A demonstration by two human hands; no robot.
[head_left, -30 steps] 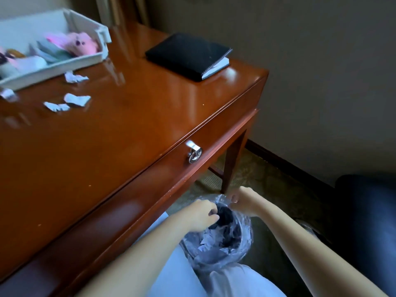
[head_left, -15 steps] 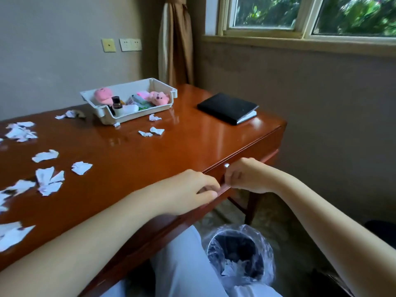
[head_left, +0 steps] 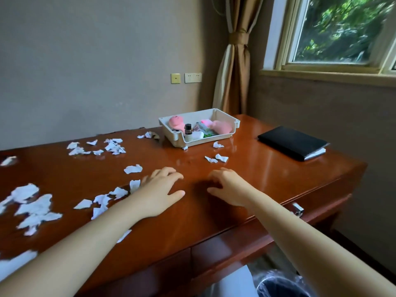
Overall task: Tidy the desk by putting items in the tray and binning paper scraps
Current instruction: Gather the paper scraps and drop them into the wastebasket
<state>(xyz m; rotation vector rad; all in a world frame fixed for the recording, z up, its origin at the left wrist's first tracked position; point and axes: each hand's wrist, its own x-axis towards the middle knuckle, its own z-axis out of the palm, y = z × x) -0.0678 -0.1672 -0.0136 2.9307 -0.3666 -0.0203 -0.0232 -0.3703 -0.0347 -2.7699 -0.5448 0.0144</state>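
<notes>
Torn white paper scraps (head_left: 34, 207) lie scattered over the left half of the glossy wooden desk (head_left: 267, 179), with a few more scraps (head_left: 216, 158) in front of the white tray (head_left: 175, 136). The tray stands at the back and holds pink plush toys (head_left: 176, 123), a small dark bottle and other small items. My left hand (head_left: 159, 189) hovers over the desk middle, fingers spread and empty, just right of a scrap (head_left: 134, 185). My right hand (head_left: 228, 187) is beside it, fingers apart, holding nothing. The bin (head_left: 278, 285) with a clear liner shows below the desk edge.
A black notebook (head_left: 293, 142) lies at the desk's right end. A metal drawer handle (head_left: 297, 209) sticks out of the desk front. Behind are a wall, a tied curtain (head_left: 233, 67) and a window (head_left: 342, 31).
Both hands rose from the bin under the desk, passed the desk edge and now hover over the desk top. The view has tilted up from the floor to the desk.
</notes>
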